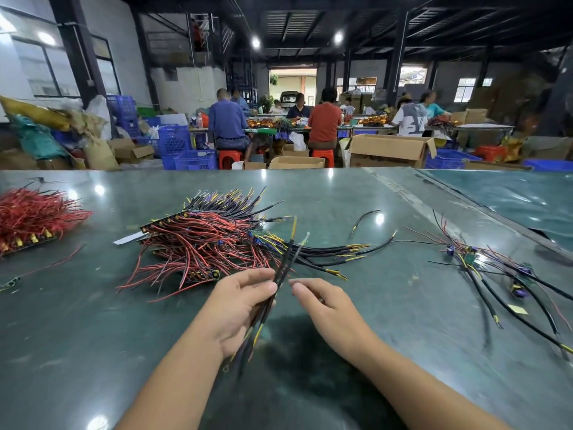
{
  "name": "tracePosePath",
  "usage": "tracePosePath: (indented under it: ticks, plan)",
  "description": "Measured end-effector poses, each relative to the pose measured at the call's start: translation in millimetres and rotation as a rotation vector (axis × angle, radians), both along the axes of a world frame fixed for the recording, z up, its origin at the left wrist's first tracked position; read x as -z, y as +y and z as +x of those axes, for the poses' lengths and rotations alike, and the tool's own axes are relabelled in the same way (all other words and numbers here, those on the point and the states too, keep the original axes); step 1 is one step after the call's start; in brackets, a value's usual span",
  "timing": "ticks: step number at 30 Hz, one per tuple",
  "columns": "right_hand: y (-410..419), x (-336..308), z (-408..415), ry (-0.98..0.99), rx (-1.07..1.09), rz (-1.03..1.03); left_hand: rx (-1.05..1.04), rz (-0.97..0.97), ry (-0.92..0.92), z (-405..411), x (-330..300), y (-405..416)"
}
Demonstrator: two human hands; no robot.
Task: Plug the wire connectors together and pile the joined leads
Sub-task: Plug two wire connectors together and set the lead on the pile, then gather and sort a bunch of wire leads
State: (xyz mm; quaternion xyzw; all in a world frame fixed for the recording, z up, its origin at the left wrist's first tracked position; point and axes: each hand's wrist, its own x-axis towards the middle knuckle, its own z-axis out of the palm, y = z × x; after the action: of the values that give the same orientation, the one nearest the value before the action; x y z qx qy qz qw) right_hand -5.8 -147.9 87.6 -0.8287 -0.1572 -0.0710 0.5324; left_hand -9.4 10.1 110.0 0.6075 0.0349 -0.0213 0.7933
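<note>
While the head view looks down across a glossy dark green tabletop (341, 200), the left hand (238, 308) grips a small bundle of black sleeved leads with yellow tips (280, 274), its fingers curled round them so that they stand tilted upward and away from the person, the lower ends trailing past the wrist. Just to the right of that bundle, the right hand (325, 308) hovers with its fingers drawn together near one thin, blurred lead; I cannot tell whether it pinches that lead or holds nothing.

Beyond the bundle and slightly left of it lies a big pile of red and black wires joined to dark circuit strips (204, 240). Black yellow-tipped leads fan out from that pile's right edge, lying on the tabletop just beyond the bundle. Far left of the bundle sits a heap of red wires with yellow connectors (34, 215). Well to the right of the bundle sprawls a loose scatter of black and red leads with purple parts (496, 268), and one short black lead (364, 218) lies alone beyond and to the right.

Far behind the tabletop, seated workers (324, 122) sit at other tables among cardboard boxes (387, 150) and blue plastic crates (186, 150).
</note>
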Motion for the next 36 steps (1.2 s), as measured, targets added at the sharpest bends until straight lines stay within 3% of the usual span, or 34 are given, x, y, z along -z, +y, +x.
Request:
tracePosePath:
  ticks: [5, 10, 17, 22, 27, 29, 32, 34, 36]
  plan:
    - [2.3, -6.8, -4.1, 0.061, -0.083, 0.316, 0.13, -0.186, 0.034, -9.4, -1.7, -16.8]
    - [-3.6, -12.3, -3.4, 0.157, -0.067, 0.477, 0.186, -0.128, 0.041, -10.6, -0.6, -18.8]
    - [-15.9, -23.8, 3.1, 0.188, 0.015, 0.887, 0.378, 0.025, 0.131, -18.2, -0.3, -18.7]
    - [-16.1, -25.1, 3.9, 0.337, -0.05, 1.069, 0.324, -0.011, 0.13, -18.8, 1.2, -22.4]
    - [-12.7, -28.4, -7.5, 0.352, -0.224, 0.778, 0.302, -0.081, 0.12, -19.9, 5.5, -29.4]
    - [-9.6, -31.5, -8.9, 0.34, -0.181, 0.755, 0.332, -0.034, 0.098, -20.2, 7.1, -30.8]
    - [-20.8, -41.6, 1.7, 0.175, 0.101, 0.73, 0.334, 0.006, 0.055, -18.8, 8.8, -30.3]
    - [-46.2, -46.5, 15.9, -0.026, 0.402, 0.461, 0.289, -0.002, 0.042, -16.5, 8.8, -28.3]
    - [-84.5, -44.9, 28.7, -0.099, 0.652, 0.066, 0.251, -0.023, 0.036, -14.7, 8.4, -26.5]
